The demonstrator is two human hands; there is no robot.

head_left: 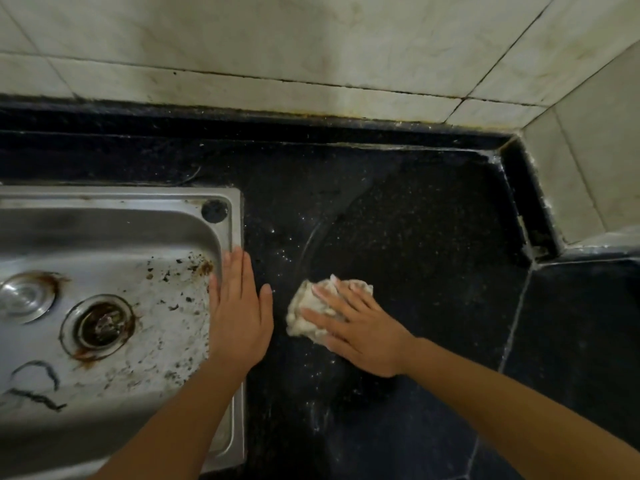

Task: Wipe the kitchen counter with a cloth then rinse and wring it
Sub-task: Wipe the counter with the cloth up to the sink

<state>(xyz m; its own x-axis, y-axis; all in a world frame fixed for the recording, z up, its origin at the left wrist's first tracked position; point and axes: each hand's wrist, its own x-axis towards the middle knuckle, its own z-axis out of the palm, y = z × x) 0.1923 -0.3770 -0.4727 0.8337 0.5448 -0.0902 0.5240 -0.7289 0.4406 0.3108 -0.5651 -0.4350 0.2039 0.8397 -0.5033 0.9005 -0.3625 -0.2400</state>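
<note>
On a black speckled stone kitchen counter (415, 220), a crumpled off-white cloth (304, 306) is pressed down under the right hand (360, 327), whose fingers are laid straight and spread over it rather than curled round it. At 9 o'clock from the cloth, the left hand (239, 313) is laid open and flat, fingers together, across the right rim of a stained stainless-steel sink (121, 195) and the counter edge beside it. A rust-ringed round drain (98, 325) is seen at 9 o'clock from that hand, and pale, grimy wall tiles (311, 36) are ranged at 12 o'clock.
</note>
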